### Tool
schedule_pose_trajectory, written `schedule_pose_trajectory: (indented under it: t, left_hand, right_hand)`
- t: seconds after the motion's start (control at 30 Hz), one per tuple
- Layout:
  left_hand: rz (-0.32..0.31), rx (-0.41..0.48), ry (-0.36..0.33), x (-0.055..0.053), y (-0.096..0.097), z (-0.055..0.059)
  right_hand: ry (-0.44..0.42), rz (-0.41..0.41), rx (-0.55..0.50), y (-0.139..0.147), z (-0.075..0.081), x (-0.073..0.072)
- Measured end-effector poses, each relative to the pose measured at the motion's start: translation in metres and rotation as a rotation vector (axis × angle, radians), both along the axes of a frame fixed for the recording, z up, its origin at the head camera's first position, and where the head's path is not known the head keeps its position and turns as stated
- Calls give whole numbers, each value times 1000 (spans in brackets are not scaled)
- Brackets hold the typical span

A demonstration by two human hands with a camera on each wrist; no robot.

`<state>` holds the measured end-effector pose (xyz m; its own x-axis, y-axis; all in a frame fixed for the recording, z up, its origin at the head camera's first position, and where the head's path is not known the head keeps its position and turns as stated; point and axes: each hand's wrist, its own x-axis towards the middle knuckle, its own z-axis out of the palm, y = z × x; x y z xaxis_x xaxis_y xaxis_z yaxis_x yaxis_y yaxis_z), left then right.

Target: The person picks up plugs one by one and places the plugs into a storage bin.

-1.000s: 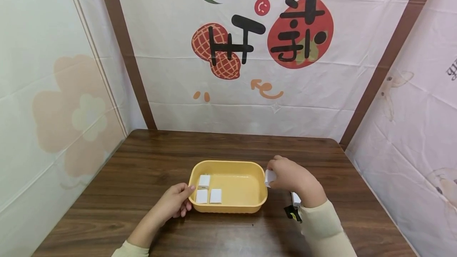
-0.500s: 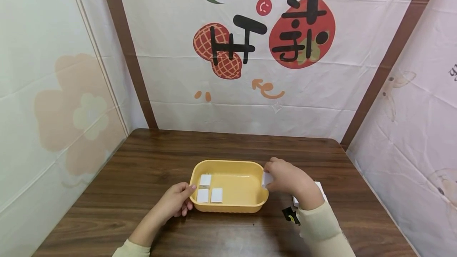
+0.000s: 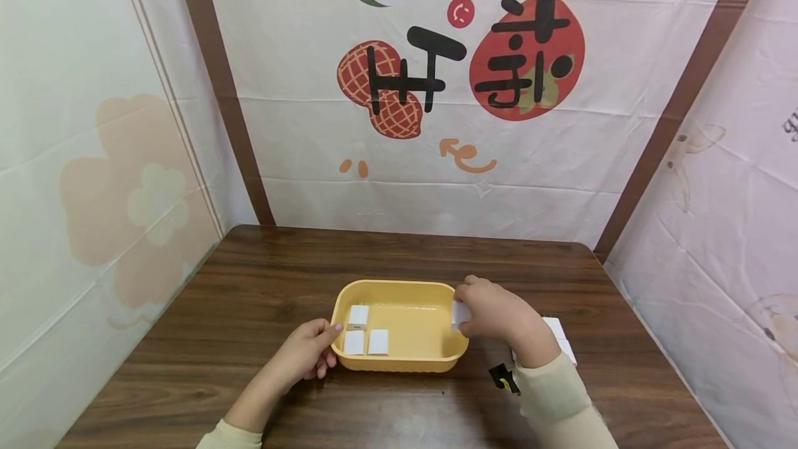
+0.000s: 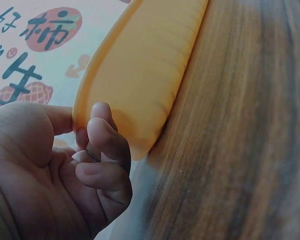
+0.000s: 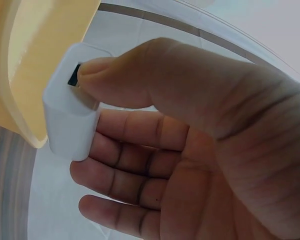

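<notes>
A yellow plastic tray (image 3: 404, 364) lies on the table in the head view, with three white chargers (image 3: 377, 342) grouped at its left end. My left hand (image 3: 303, 352) pinches the tray's left rim, thumb over the edge and fingers curled outside, as the left wrist view also shows. Over the tray's right rim, my right hand (image 3: 497, 310) holds another white charger (image 5: 72, 112) between thumb and fingers. The right wrist view shows the thumb tip at the charger's dark USB port.
Beyond my right forearm, more white chargers (image 3: 561, 339) lie on the brown wooden table (image 3: 280, 262), partly hidden by the arm. A small black piece with a yellow mark (image 3: 502, 377) lies beside the right sleeve. Printed cloth walls (image 3: 386, 206) enclose the table.
My right hand has moved left with its charger, from beside the tray's right rim to over it. More of the chargers on the table now show. The left hand keeps its grip.
</notes>
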<state>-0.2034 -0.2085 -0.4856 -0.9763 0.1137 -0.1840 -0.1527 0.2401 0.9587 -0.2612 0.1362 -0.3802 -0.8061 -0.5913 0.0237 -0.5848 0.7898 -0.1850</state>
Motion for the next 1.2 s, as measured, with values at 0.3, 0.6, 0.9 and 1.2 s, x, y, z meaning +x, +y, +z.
schedule_pose_trajectory:
  t: [0.3,0.6,0.9,1.2]
  left_hand:
    - [9,-31,25,-1,0,-1]
    - [7,-23,22,1,-1,-1]
    - [14,-31,28,0,-1,0]
    - [16,-48,32,1,-1,0]
  right_hand:
    - [39,51,17,-5,-5,-6]
    - [49,58,48,-17,3,-6]
    - [79,94,75,-30,2,-15]
    - [93,155,89,-47,-3,-26]
